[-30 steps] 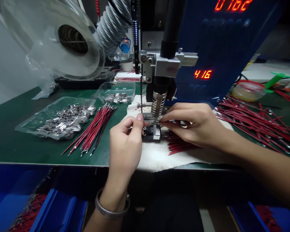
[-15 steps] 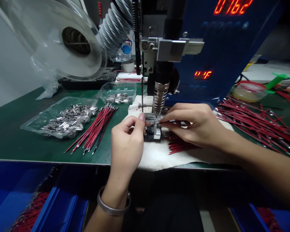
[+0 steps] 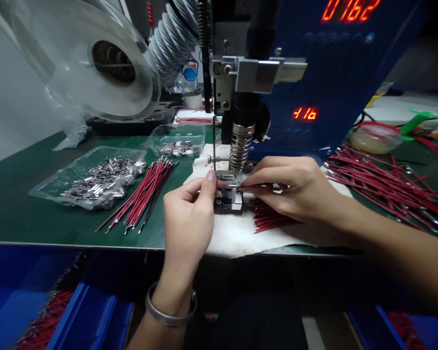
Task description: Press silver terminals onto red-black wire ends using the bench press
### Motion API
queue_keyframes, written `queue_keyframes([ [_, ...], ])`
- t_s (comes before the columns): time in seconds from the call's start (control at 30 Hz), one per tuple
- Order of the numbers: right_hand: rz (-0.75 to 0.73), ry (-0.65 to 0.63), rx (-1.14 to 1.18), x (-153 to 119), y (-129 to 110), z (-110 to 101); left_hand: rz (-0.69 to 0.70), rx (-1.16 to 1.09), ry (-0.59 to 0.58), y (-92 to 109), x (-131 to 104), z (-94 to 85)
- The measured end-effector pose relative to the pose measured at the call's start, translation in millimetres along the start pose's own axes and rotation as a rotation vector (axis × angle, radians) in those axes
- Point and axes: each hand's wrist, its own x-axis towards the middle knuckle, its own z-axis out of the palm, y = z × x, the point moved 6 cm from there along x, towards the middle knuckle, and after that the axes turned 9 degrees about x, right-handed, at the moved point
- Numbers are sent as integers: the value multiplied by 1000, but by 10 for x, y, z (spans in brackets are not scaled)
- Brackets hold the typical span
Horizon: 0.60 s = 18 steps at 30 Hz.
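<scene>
My left hand [image 3: 188, 214] is at the left of a small black fixture [image 3: 226, 206], thumb and forefinger pinched at the end of a small silver metal part [image 3: 232, 185]. From the other side my right hand [image 3: 295, 187] pinches a thin dark wire [image 3: 257, 185], its tip meeting the silver part over the fixture. Fingers hide much of both pieces. Just above them is the soldering head [image 3: 242, 146] with its coiled spring, and a thin vertical feed tube [image 3: 214, 141] comes down beside it. Below my right hand lies a bundle of red wires [image 3: 272, 216] on a white cloth [image 3: 233, 238].
A clear tray of metal parts [image 3: 98, 182] and a red-and-black wire bundle [image 3: 140, 194] lie left. A smaller clear tray [image 3: 178, 141] stands behind. Many red wires [image 3: 383, 184] spread right. The blue machine [image 3: 336, 73] rises behind; blue bins [image 3: 83, 311] sit below the table edge.
My left hand has shifted slightly left, its fingertips drawn back a little from the fixture's middle. My right hand holds nearly the same place. The machine's lower red display reads differently.
</scene>
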Motion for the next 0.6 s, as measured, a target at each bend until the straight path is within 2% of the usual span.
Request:
queue_keyframes([
  [0.6, 5, 22, -8, 1, -6, -11, 28, -3, 7, 1, -12, -8],
])
